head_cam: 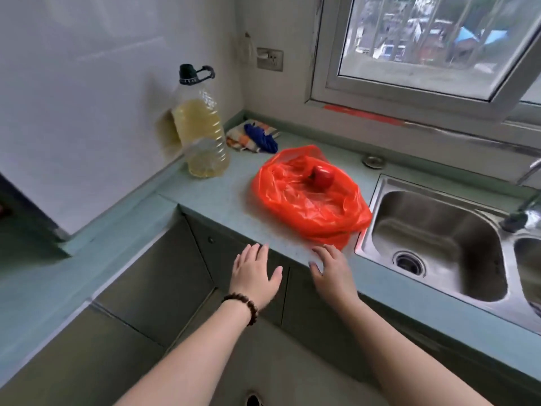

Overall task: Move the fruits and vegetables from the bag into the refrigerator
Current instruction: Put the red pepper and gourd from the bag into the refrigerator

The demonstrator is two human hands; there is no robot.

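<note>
An orange-red plastic bag (310, 197) lies crumpled and open on the pale green counter (210, 197). One red round fruit (323, 177) shows inside it near the top. My left hand (254, 275) hovers at the counter's front edge with fingers spread, holding nothing. My right hand (330, 269) is just right of it, fingers straight, close to the bag's near corner. Neither hand touches the bag. A bead bracelet (243, 306) sits on my left wrist. A white appliance side (73, 112) stands at the left; the frame does not show whether it is the refrigerator.
A large oil bottle (202, 127) stands at the back left of the counter. Cloths and a blue bundle (254, 137) lie in the corner. A steel sink (439, 238) is right of the bag. A wall socket (270, 59) and a window (433, 45) are behind.
</note>
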